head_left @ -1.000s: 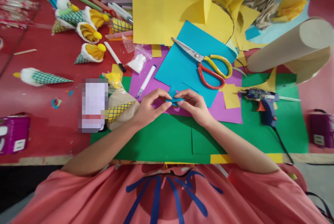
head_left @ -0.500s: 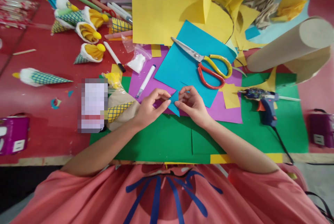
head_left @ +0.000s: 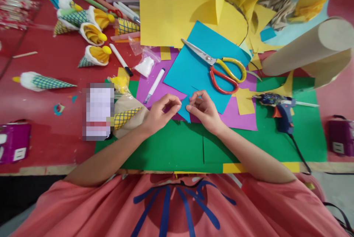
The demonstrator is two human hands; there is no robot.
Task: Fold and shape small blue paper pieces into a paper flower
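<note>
A small blue paper piece (head_left: 184,109) is pinched between both of my hands, just above the green sheet (head_left: 171,148). My left hand (head_left: 160,113) grips its left edge with thumb and forefinger. My right hand (head_left: 203,111) pinches its right edge, fingers curled. Right behind my hands lies a large blue sheet (head_left: 199,67) on a purple sheet (head_left: 155,89). Scissors (head_left: 221,69) with yellow and red handles rest on that blue sheet.
A glue gun (head_left: 278,106) lies on the green sheet at right, its cord trailing to the table edge. A cardboard roll (head_left: 306,49) lies far right. Yellow sheets (head_left: 166,12) lie at the back. Paper cones (head_left: 91,34), markers (head_left: 154,85) and a blurred card (head_left: 99,111) crowd the left.
The blue piece turned from lying flat and folded between my fingertips to pointing downward. My hands shifted only slightly and kept their pinch.
</note>
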